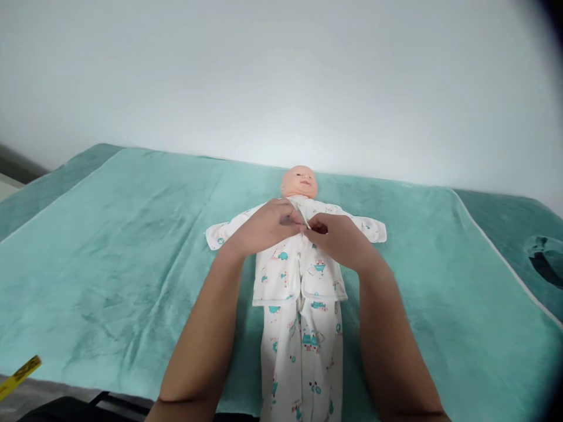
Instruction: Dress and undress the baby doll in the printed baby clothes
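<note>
A baby doll (pixel 299 183) lies on its back with its head toward the wall. It wears a white printed jacket (pixel 279 275) with long sleeves spread to both sides and matching trousers (pixel 303 357). My left hand (pixel 278 221) pinches the jacket's front edge at the chest. Opposite it, my right hand (pixel 331 233) pinches the other front edge, and the fingertips of both hands nearly meet at the middle opening. Below the hands the two front edges lie close together. Any fastener between the fingers is too small to make out.
A green plush blanket (pixel 132 252) with some creases covers the bed. Behind it stands a pale wall (pixel 281 76). A yellow strap or tape (pixel 21 376) shows at the lower left, and a dark round-edged object (pixel 548 261) lies at the right.
</note>
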Demonstrator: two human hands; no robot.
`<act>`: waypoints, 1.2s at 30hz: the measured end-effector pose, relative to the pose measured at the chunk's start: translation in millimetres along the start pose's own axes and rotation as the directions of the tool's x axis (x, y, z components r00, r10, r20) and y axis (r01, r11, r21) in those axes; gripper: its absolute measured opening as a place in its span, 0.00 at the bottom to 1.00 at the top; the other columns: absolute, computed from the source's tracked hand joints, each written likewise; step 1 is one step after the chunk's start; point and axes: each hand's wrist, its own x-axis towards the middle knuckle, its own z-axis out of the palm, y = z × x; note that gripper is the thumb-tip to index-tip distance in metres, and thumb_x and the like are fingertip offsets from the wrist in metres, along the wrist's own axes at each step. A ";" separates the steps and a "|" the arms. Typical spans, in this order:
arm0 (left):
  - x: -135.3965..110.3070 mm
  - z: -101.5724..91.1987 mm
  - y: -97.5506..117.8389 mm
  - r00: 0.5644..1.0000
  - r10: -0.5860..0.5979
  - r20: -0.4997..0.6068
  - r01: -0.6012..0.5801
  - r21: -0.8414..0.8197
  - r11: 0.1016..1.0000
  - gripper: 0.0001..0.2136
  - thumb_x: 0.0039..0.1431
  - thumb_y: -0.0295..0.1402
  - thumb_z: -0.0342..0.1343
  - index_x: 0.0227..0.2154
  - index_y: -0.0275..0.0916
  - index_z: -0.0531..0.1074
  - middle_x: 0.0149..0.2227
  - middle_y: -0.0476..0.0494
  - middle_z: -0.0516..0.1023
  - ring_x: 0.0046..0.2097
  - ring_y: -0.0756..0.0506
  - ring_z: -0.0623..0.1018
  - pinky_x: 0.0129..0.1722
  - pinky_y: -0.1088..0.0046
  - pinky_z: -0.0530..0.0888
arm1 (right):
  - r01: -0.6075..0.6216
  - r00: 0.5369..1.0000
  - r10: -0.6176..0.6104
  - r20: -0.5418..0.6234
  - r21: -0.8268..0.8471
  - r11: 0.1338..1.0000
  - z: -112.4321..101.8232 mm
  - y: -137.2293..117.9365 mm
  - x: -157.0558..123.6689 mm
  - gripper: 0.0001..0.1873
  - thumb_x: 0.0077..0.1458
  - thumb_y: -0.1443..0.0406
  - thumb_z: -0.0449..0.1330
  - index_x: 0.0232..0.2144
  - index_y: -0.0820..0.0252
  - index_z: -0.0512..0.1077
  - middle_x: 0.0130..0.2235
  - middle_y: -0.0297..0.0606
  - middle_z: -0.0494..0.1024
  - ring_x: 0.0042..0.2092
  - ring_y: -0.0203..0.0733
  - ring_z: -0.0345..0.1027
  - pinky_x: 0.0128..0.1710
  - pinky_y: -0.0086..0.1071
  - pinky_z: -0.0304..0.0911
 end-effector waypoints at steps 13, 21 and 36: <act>0.6 0.3 8.6 0.995 -0.100 0.007 0.099 0.071 0.993 0.08 0.60 0.30 0.53 0.27 0.43 0.75 0.28 0.49 0.76 0.30 0.46 0.72 0.29 0.68 0.63 | -0.156 0.977 0.048 0.207 0.544 0.824 -9.1 26.5 18.8 0.11 0.54 0.57 0.65 0.29 0.58 0.75 0.25 0.30 0.71 0.27 0.35 0.64 0.28 0.31 0.61; 2.0 2.9 6.3 0.996 -0.086 0.002 0.086 0.049 0.995 0.08 0.59 0.35 0.57 0.26 0.43 0.78 0.27 0.49 0.78 0.27 0.47 0.72 0.26 0.68 0.62 | -0.083 0.985 -0.019 0.172 0.562 0.823 -0.4 28.9 21.8 0.12 0.55 0.55 0.66 0.29 0.58 0.75 0.21 0.27 0.67 0.23 0.32 0.59 0.24 0.28 0.55; 13.2 14.6 -6.5 0.960 -0.280 -0.011 0.236 -0.504 0.831 0.09 0.58 0.39 0.62 0.31 0.39 0.80 0.31 0.45 0.80 0.33 0.48 0.78 0.35 0.72 0.75 | -0.050 0.995 -0.021 0.096 0.680 0.731 8.0 42.7 26.5 0.15 0.51 0.54 0.69 0.28 0.58 0.74 0.20 0.27 0.69 0.20 0.30 0.58 0.18 0.26 0.51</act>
